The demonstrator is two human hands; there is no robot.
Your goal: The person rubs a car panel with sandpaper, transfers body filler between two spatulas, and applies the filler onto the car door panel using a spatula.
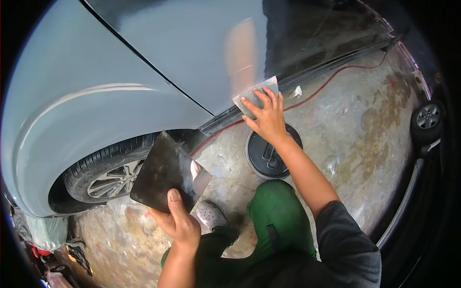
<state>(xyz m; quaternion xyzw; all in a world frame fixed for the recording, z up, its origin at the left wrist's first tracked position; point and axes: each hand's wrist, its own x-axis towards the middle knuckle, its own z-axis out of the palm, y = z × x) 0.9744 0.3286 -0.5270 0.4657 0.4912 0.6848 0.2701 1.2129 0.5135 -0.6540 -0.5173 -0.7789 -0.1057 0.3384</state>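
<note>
My left hand (180, 223) holds up a dark flat board (161, 175), thumb on top and the other fingers underneath. Pale smears and a light patch show near the board's right corner; whether they are putty or reflections I cannot tell. In my right hand (269, 117) is a thin grey flat spreader (257, 96), my fingers laid across its face. Its upper edge is at the lower part of the grey car door (192, 53); I cannot tell whether they touch. The forearm mirrors in the door's glossy surface.
A wheel (115, 180) sits in the arch left of the board. Below my right hand stands a round black-lidded container (269, 156). A red hose (317, 91) runs along the sill over the stained concrete floor (336, 129). Another wheel (428, 116) is at far right.
</note>
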